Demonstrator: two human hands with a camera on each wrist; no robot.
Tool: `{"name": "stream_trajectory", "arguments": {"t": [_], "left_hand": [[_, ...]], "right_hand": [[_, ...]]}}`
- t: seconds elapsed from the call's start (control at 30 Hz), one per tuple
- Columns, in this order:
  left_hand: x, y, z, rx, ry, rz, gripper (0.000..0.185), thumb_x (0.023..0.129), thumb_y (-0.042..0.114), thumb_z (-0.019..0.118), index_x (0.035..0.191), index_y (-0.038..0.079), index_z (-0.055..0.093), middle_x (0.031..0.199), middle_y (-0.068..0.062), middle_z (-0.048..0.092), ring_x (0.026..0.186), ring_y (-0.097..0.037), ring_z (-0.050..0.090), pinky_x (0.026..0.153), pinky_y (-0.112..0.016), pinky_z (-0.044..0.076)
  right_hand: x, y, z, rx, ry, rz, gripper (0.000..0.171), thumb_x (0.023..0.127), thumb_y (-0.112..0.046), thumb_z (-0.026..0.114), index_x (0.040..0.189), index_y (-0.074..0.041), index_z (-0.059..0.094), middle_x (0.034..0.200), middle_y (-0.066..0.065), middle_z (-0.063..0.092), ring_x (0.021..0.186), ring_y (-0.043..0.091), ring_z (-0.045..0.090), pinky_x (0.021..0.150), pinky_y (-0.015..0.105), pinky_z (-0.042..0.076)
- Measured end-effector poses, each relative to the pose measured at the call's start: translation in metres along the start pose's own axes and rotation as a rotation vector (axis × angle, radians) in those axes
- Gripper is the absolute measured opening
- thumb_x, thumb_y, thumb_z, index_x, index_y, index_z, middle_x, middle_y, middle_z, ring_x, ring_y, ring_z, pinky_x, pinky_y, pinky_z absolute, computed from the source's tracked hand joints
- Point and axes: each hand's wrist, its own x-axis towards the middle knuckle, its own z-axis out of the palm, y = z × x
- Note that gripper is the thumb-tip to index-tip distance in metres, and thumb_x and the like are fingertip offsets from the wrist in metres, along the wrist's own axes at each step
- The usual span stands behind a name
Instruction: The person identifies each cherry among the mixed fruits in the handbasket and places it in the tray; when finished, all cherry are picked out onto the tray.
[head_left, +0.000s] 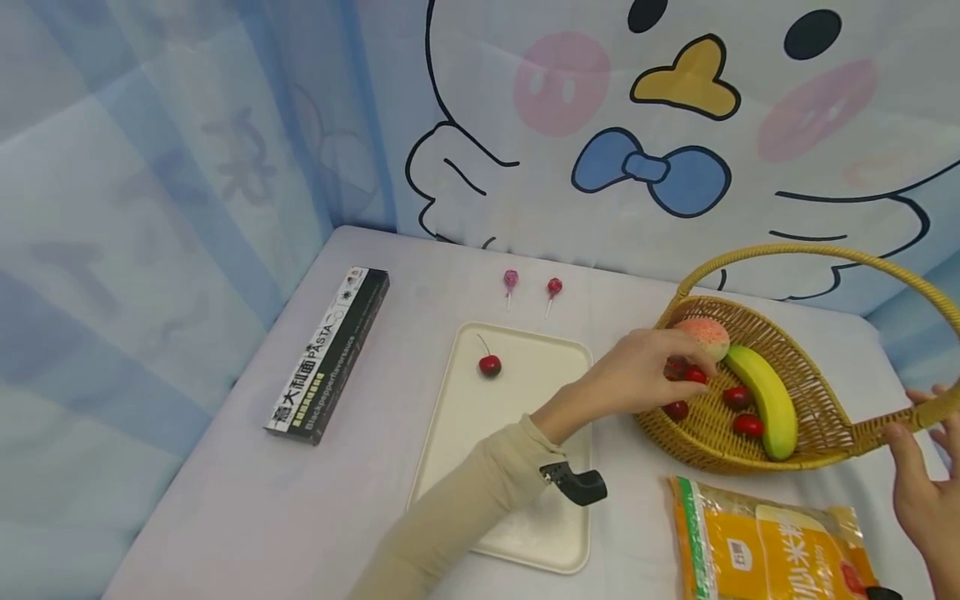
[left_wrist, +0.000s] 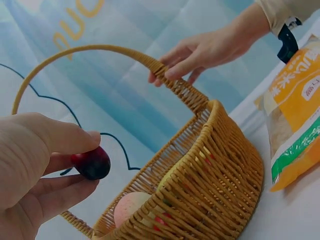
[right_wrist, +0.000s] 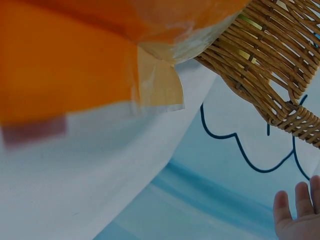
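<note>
My left hand (head_left: 686,371) reaches into the wicker basket (head_left: 675,433) and pinches a dark red cherry (head_left: 696,376) between thumb and fingers. The left wrist view shows that pinched cherry (left_wrist: 91,163) held just outside the basket wall (left_wrist: 215,185). At the right, my right hand (head_left: 918,467) grips the basket handle (left_wrist: 100,49) near its base, thumb and fingers (left_wrist: 167,75) curled round it. Inside the basket lie a banana (head_left: 765,400), a peach (head_left: 705,336) and several more cherries (head_left: 748,425). Only my fingertips (right_wrist: 300,215) show in the right wrist view.
A cream tray (head_left: 480,433) left of the basket holds one cherry (head_left: 490,365). A black pasta box (head_left: 330,354) lies at the left, and two lollipops (head_left: 511,280) lie beyond the tray. An orange rice bag (head_left: 772,550) lies in front of the basket. A cartoon curtain backs the table.
</note>
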Motion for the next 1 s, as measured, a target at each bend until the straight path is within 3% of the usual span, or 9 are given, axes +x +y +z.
{"name": "stream_trajectory", "arguments": {"t": [0.2,0.3,0.43,0.57,0.63,0.8,0.87,1.0], "left_hand": [[-0.009,-0.005,-0.009,-0.009,0.028,-0.011,0.022,0.100,0.025,0.076,0.122,0.023,0.077,0.124,0.013,0.074,0.110,0.003,0.061,0.092,-0.002,0.040],[-0.012,-0.008,-0.015,-0.008,0.047,-0.014,0.022,0.100,0.024,0.077,0.122,0.021,0.078,0.123,0.012,0.074,0.111,0.003,0.061,0.092,-0.001,0.039],[-0.019,-0.014,-0.022,-0.025,0.064,-0.032,0.023,0.101,0.023,0.076,0.124,0.020,0.077,0.125,0.009,0.074,0.108,0.003,0.060,0.090,0.002,0.041],[-0.026,-0.021,-0.028,-0.072,0.091,-0.035,0.022,0.101,0.021,0.075,0.122,0.017,0.076,0.125,0.006,0.074,0.109,0.002,0.063,0.091,0.001,0.046],[-0.031,-0.025,-0.032,-0.082,0.105,-0.035,0.021,0.101,0.020,0.075,0.122,0.016,0.076,0.124,0.006,0.074,0.110,0.001,0.064,0.092,0.000,0.047],[-0.043,-0.037,-0.041,-0.091,0.137,-0.025,0.021,0.100,0.018,0.076,0.121,0.014,0.076,0.122,0.003,0.075,0.112,-0.003,0.067,0.093,-0.003,0.050],[-0.048,-0.043,-0.045,-0.109,0.151,-0.017,0.021,0.099,0.016,0.077,0.120,0.012,0.076,0.121,0.001,0.075,0.111,-0.006,0.068,0.094,-0.005,0.052],[-0.060,-0.055,-0.053,-0.141,0.184,-0.019,0.019,0.098,0.014,0.078,0.116,0.011,0.076,0.116,-0.002,0.076,0.108,-0.011,0.070,0.094,-0.010,0.055]], "right_hand": [[0.001,-0.002,0.000,-0.009,0.020,0.038,0.057,0.109,-0.001,0.053,0.162,-0.021,0.044,0.149,-0.047,0.038,0.152,-0.009,0.036,0.129,0.017,0.021],[0.001,0.000,0.000,-0.010,0.029,0.040,0.056,0.109,0.000,0.053,0.161,-0.019,0.045,0.151,-0.044,0.039,0.149,-0.014,0.036,0.129,0.017,0.021],[0.001,0.002,0.001,-0.014,0.022,0.040,0.051,0.109,0.000,0.053,0.159,-0.011,0.049,0.159,-0.033,0.040,0.149,-0.015,0.035,0.128,0.017,0.021],[0.001,0.002,0.003,-0.037,0.005,0.063,0.045,0.111,-0.006,0.052,0.156,-0.007,0.052,0.166,-0.008,0.044,0.151,-0.013,0.033,0.127,0.015,0.019],[0.001,0.002,0.004,-0.038,0.001,0.065,0.043,0.112,-0.009,0.052,0.155,-0.006,0.053,0.163,-0.013,0.045,0.148,-0.016,0.033,0.127,0.014,0.019],[0.001,0.002,0.006,0.001,-0.004,0.066,0.043,0.112,-0.012,0.053,0.155,-0.008,0.053,0.140,-0.048,0.036,0.139,-0.024,0.032,0.126,0.014,0.019],[0.000,0.002,0.007,0.003,-0.014,0.078,0.044,0.113,-0.013,0.051,0.157,-0.009,0.052,0.134,-0.051,0.033,0.137,-0.024,0.031,0.126,0.013,0.019],[-0.001,0.003,0.008,0.003,-0.047,0.108,0.046,0.115,-0.016,0.045,0.161,-0.009,0.045,0.137,-0.050,0.031,0.136,-0.024,0.028,0.124,0.011,0.017]]}}
